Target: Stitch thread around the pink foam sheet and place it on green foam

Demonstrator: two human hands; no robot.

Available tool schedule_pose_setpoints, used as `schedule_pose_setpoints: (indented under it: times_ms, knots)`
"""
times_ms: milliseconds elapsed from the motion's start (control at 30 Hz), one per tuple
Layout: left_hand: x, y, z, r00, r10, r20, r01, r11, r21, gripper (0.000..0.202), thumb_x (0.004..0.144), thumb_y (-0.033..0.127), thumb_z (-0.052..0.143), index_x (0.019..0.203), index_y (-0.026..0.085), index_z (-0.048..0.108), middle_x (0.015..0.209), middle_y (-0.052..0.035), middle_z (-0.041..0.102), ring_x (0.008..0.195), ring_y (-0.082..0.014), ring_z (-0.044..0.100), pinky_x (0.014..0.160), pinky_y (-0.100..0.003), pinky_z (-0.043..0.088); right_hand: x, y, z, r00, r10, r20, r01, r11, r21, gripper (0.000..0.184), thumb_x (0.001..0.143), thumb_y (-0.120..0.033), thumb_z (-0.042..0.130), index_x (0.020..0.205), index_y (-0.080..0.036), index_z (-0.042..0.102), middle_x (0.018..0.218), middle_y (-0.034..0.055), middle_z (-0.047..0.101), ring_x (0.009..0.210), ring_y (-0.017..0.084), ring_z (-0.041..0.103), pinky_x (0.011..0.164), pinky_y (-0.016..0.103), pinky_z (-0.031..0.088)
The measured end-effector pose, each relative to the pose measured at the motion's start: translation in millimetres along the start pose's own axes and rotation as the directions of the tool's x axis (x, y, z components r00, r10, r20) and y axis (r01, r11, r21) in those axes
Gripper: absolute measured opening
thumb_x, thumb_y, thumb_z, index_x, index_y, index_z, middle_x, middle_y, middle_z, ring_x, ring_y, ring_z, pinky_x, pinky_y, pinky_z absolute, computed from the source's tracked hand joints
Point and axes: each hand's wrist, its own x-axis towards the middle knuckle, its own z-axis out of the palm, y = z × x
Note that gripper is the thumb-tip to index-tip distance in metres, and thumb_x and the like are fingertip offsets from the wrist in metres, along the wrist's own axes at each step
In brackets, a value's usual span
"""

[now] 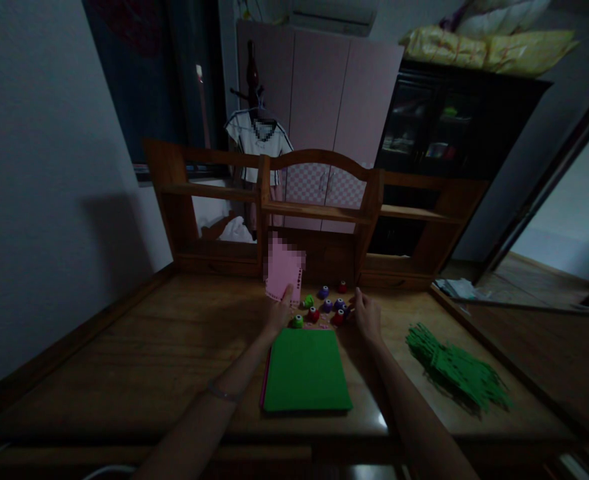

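Note:
My left hand (278,315) is closed on the lower edge of a pink sheet of paper (284,272), holding it upright above the desk. My right hand (365,313) rests at the right side of a cluster of several small craft punches (325,307), red, purple and green. Its fingers curl toward the punches, and I cannot see whether they hold one. A stack of paper with a green sheet on top (305,369) lies flat just in front of both hands.
A pile of green paper cutouts (454,368) lies at the right of the wooden desk (139,353). A wooden shelf unit (314,212) stands along the desk's back edge. Loose papers (455,288) lie at the far right. A white wall runs along the left.

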Motion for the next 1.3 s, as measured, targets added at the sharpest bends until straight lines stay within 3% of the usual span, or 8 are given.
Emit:
schedule_pose_setpoints:
  times_ms: [167,367,533,600,700,867,1133,1300]
  knots:
    - [10,-10,-2.2,0.995,-0.049,-0.092,0.043,0.997,-0.069,0.057,0.075,0.063,0.050,0.093,0.012,0.068,0.092,-0.0126,0.069,0.088,-0.0233,0.062,0.078,-0.030,0.044,0,-1,0,1.000,0.002,-0.021,-0.002,1.000,-0.019,0.065,0.084,-0.067,0.030,0.072,-0.014,0.066,0.060,0.0096,0.066,0.048,0.020,0.058,0.050,0.028,0.038]
    - [23,-24,-1.5,0.981,-0.103,-0.166,0.077,0.985,-0.152,0.059,0.072,0.069,0.047,0.063,0.014,0.064,0.064,-0.0082,0.065,0.067,-0.0209,0.060,0.065,-0.029,0.042,2,0,-2,0.999,-0.039,-0.027,0.036,0.995,-0.093,0.065,0.088,-0.061,0.024,0.075,-0.013,0.066,0.061,0.0093,0.064,0.054,0.019,0.058,0.052,0.027,0.036]
    - [26,-29,-2.2,0.972,-0.100,-0.212,0.066,0.984,-0.163,0.057,0.071,0.069,0.048,0.058,0.015,0.060,0.059,-0.0051,0.061,0.060,-0.0182,0.055,0.062,-0.028,0.039,-6,-19,-1,0.972,-0.235,-0.014,0.227,0.953,-0.199,0.051,0.092,-0.052,0.029,0.085,-0.015,0.064,0.075,0.0087,0.064,0.066,0.019,0.057,0.061,0.028,0.038]
    - [26,-28,-2.2,0.974,-0.093,-0.206,0.056,0.982,-0.178,0.058,0.070,0.070,0.047,0.057,0.015,0.059,0.057,-0.0040,0.059,0.058,-0.0171,0.053,0.061,-0.028,0.038,-15,-33,6,0.909,-0.403,0.103,0.415,0.895,-0.165,0.039,0.092,-0.047,0.037,0.094,-0.017,0.063,0.088,0.0090,0.063,0.077,0.019,0.057,0.069,0.029,0.040]
    - [24,-26,-2.1,0.980,-0.110,-0.168,0.080,0.980,-0.180,0.059,0.069,0.072,0.047,0.052,0.016,0.055,0.053,-0.0032,0.056,0.054,-0.0162,0.051,0.058,-0.027,0.037,-34,-56,22,0.736,-0.610,0.293,0.656,0.749,-0.089,0.029,0.087,-0.044,0.050,0.101,-0.020,0.061,0.100,0.0091,0.061,0.095,0.023,0.053,0.083,0.035,0.040]
    - [22,-22,-1.9,0.983,-0.096,-0.157,0.073,0.986,-0.148,0.061,0.067,0.074,0.047,0.050,0.016,0.055,0.051,-0.0037,0.055,0.052,-0.0162,0.049,0.056,-0.028,0.036,-59,-72,45,0.570,-0.701,0.430,0.788,0.615,-0.041,0.039,0.078,-0.043,0.065,0.111,-0.024,0.058,0.116,0.0091,0.054,0.111,0.027,0.044,0.097,0.046,0.033]
    - [15,-15,-2.8,0.988,-0.106,-0.112,0.089,0.986,-0.144,0.062,0.070,0.072,0.044,0.053,0.015,0.059,0.050,-0.0052,0.057,0.050,-0.0164,0.051,0.053,-0.027,0.036,-55,-57,51,0.652,-0.640,0.407,0.716,0.696,-0.052,0.023,0.080,-0.038,0.063,0.097,-0.023,0.064,0.102,0.0084,0.057,0.101,0.026,0.048,0.088,0.042,0.039]
    - [18,-19,-2.8,0.986,-0.055,-0.156,0.035,0.991,-0.129,0.061,0.072,0.071,0.044,0.059,0.014,0.062,0.058,-0.0057,0.061,0.055,-0.0168,0.054,0.056,-0.027,0.038,-55,-59,51,0.634,-0.652,0.415,0.712,0.702,0.017,0.022,0.081,-0.035,0.063,0.101,-0.025,0.065,0.094,0.0070,0.061,0.098,0.025,0.050,0.095,0.047,0.033]
